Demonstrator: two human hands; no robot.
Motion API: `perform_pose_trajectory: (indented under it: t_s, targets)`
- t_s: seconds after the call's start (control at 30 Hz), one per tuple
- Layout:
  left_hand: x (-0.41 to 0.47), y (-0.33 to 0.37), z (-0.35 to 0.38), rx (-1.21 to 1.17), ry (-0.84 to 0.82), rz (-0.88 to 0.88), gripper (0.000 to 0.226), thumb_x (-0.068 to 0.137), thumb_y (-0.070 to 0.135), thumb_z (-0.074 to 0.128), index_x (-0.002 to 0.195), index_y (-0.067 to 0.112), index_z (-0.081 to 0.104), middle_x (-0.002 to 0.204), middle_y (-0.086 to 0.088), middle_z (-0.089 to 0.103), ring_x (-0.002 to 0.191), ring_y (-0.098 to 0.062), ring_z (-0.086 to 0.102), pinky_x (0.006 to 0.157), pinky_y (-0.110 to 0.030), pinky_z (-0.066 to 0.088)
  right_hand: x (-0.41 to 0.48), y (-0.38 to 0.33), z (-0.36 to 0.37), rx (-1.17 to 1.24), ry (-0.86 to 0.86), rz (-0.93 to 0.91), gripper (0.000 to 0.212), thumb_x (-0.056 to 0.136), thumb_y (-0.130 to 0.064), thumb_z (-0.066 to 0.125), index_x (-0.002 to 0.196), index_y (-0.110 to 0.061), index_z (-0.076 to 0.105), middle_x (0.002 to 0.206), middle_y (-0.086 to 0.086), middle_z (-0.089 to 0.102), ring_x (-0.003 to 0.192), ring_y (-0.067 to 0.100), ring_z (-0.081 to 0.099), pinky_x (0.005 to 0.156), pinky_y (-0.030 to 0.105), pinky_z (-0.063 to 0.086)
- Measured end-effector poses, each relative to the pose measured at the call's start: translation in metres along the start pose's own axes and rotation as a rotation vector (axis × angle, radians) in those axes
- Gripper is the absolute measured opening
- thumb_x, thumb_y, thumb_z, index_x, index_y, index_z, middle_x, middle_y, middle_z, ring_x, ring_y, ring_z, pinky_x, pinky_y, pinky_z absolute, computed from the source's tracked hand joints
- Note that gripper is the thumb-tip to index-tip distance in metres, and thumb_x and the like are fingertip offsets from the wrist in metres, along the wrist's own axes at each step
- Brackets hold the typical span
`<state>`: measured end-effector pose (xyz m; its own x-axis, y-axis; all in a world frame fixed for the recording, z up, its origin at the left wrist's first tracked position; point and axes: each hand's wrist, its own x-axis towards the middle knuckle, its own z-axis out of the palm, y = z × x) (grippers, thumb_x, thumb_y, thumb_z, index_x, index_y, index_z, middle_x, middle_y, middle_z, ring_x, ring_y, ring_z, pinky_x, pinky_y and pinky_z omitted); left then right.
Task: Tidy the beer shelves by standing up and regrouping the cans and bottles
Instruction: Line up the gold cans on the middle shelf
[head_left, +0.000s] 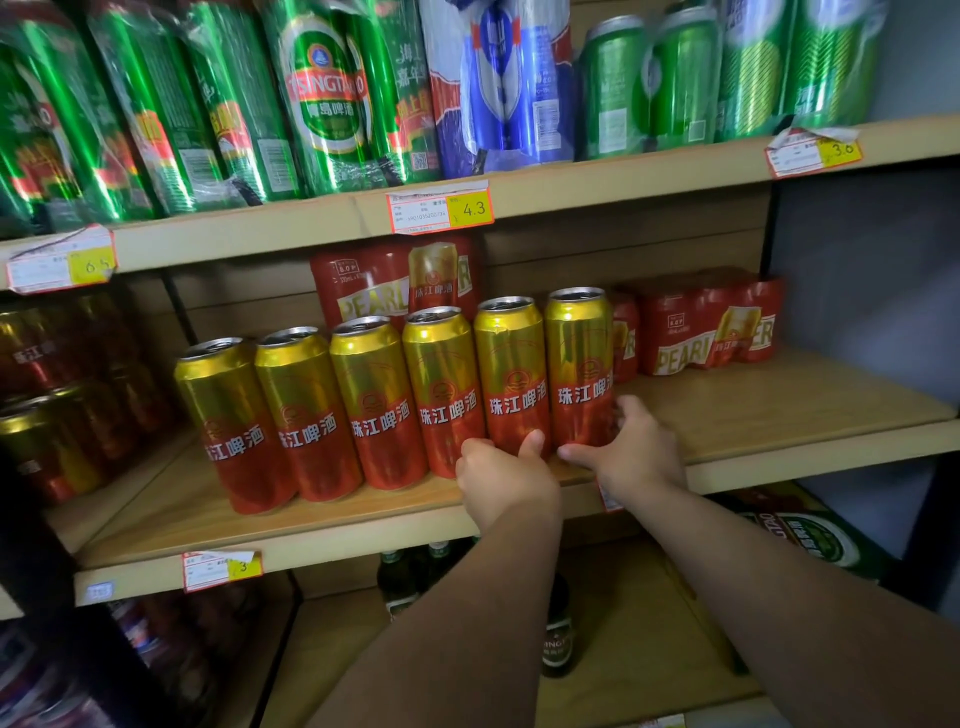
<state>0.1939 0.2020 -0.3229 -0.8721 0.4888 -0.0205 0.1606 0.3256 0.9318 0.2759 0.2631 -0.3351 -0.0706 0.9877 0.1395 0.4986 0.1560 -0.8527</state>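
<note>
Several tall gold-and-red beer cans stand upright in a row along the front of the middle shelf (779, 410). My left hand (501, 478) grips the base of the second can from the right (514, 374), thumb up on its front. My right hand (631, 447) wraps around the base of the rightmost can (579, 364), thumb in front and fingers behind it. Both cans stand on the shelf, touching each other.
Red shrink-wrapped multipacks (711, 322) lie behind and to the right of the row. Green wrapped can packs (322, 98) and a blue pack (504, 78) fill the top shelf. Green bottles (558, 639) stand on the bottom shelf. More cans (62, 395) sit at far left.
</note>
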Motion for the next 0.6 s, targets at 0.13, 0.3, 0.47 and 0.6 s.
perform_pose_trajectory:
  t_s: [0.13,0.3,0.47,0.6]
  targets:
    - [0.002,-0.002,-0.012,-0.027,-0.042,0.053,0.056,0.082,0.043,0.072,0.124,0.011,0.054,0.124,-0.007,0.058,0.116,-0.026,0.054,0.091,-0.037,0.046,-0.004,-0.003,-0.002,0.011,-0.037,-0.001,0.081,0.067,-0.035,0.086,0.135,-0.020,0.045,0.130,0.006,0.060,0.122,0.030,0.055,0.090,0.044,0.052]
    - [-0.001,-0.013,-0.041,-0.042,-0.073,0.155,0.056,0.081,0.043,0.073,0.124,0.013,0.055,0.122,-0.003,0.059,0.113,-0.021,0.056,0.091,-0.035,0.050,-0.031,-0.009,-0.002,0.065,0.093,-0.069,0.076,0.078,-0.029,0.078,0.142,-0.023,0.039,0.136,0.003,0.055,0.129,0.027,0.049,0.102,0.048,0.045]
    - [-0.003,-0.034,-0.087,-0.003,-0.093,0.219,0.051,0.083,0.041,0.071,0.125,0.016,0.055,0.121,0.001,0.060,0.102,-0.014,0.055,0.080,-0.025,0.046,-0.074,-0.020,0.011,0.046,0.124,-0.213,0.051,0.085,-0.024,0.071,0.130,-0.022,0.049,0.132,0.000,0.049,0.125,0.020,0.046,0.098,0.035,0.043]
    - [0.001,-0.070,-0.126,0.041,-0.112,0.225,0.045,0.084,0.038,0.071,0.121,0.014,0.058,0.111,0.001,0.062,0.089,-0.011,0.051,0.076,-0.025,0.045,-0.112,-0.024,0.037,0.092,-0.009,-0.265,0.036,0.088,-0.022,0.069,0.121,-0.023,0.055,0.119,-0.004,0.053,0.107,0.012,0.052,0.087,0.027,0.045]
